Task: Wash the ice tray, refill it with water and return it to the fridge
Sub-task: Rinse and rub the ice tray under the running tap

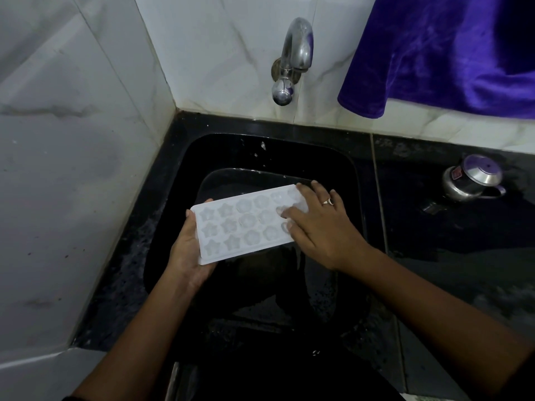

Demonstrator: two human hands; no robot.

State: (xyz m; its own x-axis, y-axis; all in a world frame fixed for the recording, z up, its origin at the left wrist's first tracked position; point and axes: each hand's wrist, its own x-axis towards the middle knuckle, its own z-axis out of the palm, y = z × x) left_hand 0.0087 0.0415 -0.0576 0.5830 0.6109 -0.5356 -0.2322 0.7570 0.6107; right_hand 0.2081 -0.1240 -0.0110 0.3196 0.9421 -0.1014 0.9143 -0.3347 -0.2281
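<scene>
Now the left hand (pixel 188 250) grips the ice tray (pixel 243 224) at its left end, while the right hand (pixel 318 227) lies flat-fingered on its right end.

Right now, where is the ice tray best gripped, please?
By its short ends, coming from either side: the ice tray is long and flat. The left hand grips one end; the right hand rests flat on the other.
</scene>
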